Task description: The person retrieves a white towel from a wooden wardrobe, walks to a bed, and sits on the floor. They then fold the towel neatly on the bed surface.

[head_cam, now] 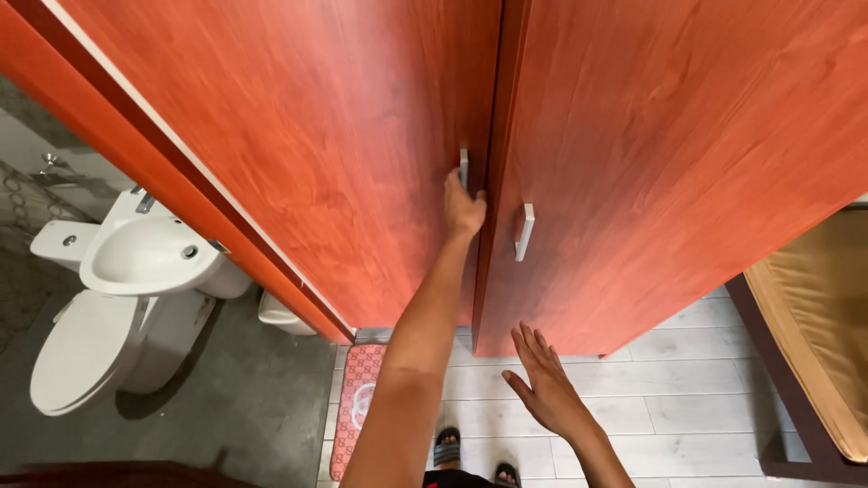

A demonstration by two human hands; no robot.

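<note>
doors [298, 136]: 2; handles [523, 231]: 2; hands [463, 210]: 2; toilet [81, 348]: 1; sink [145, 253]: 1

One head-worn camera looks steeply down, close before the red-brown wooden wardrobe doors [316, 136], grey plank floor [687, 398] below.

Left hand [464, 206] on left door handle [464, 168], right door handle [523, 231] beside it, toilet [81, 348] and basin [145, 256] far left
</note>
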